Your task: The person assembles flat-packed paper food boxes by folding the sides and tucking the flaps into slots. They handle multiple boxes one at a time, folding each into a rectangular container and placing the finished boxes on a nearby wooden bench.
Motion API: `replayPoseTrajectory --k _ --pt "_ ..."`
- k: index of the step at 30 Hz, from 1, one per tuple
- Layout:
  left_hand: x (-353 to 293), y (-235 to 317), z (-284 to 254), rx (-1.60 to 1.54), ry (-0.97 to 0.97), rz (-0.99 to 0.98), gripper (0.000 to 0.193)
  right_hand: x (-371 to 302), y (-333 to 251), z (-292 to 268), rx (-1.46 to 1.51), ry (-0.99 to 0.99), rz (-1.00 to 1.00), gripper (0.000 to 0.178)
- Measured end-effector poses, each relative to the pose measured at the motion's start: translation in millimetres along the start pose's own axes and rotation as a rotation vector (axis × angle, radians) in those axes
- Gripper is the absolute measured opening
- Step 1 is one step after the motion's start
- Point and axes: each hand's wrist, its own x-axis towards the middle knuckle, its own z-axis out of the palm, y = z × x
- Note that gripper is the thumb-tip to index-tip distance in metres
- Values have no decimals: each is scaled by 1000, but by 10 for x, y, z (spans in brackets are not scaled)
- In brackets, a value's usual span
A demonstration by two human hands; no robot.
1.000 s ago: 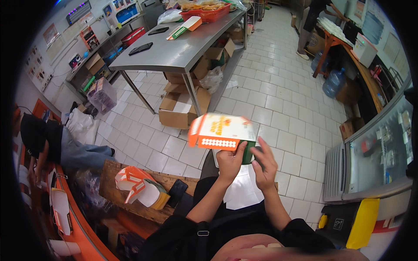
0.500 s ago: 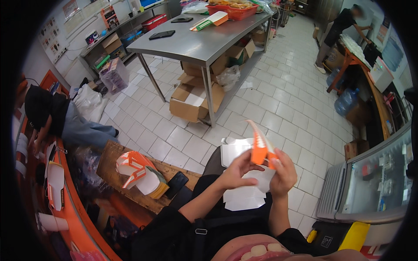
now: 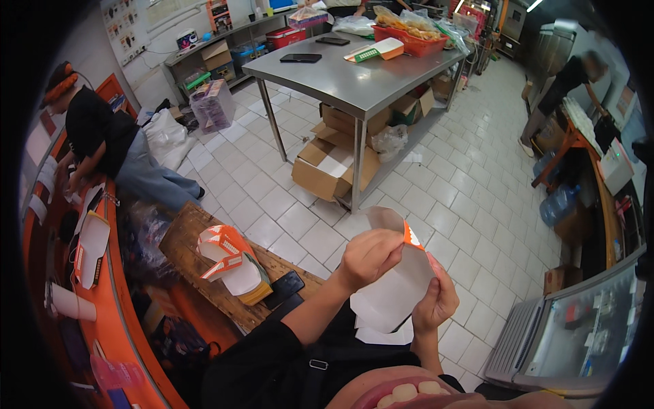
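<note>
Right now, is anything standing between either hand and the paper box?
Nothing visible stands in the way: the left hand and right hand both grip the partly folded paper box directly, with no other object between.

No words or numbers can be read — the white marks along the orange edge of the held carton [image 3: 392, 292], the print on the folded orange carton [image 3: 223, 244] at left and the far-left wall chart [image 3: 124, 31] are too small.
</note>
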Motion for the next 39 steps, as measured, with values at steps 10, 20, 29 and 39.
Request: replayPoseTrajectory --k 10,20,29,39 --pt "-36 184 24 -249 -134 -185 18 -29 -35 204 542 164 505 28" --pt "-348 77 113 -503 -29 -495 17 -27 40 99 772 -34 611 32" --pt "-437 60 189 -820 4 -609 22 -122 -24 233 632 14 562 31" --pt "-381 465 202 -500 -91 -604 29 96 409 -113 1020 -276 691 46"
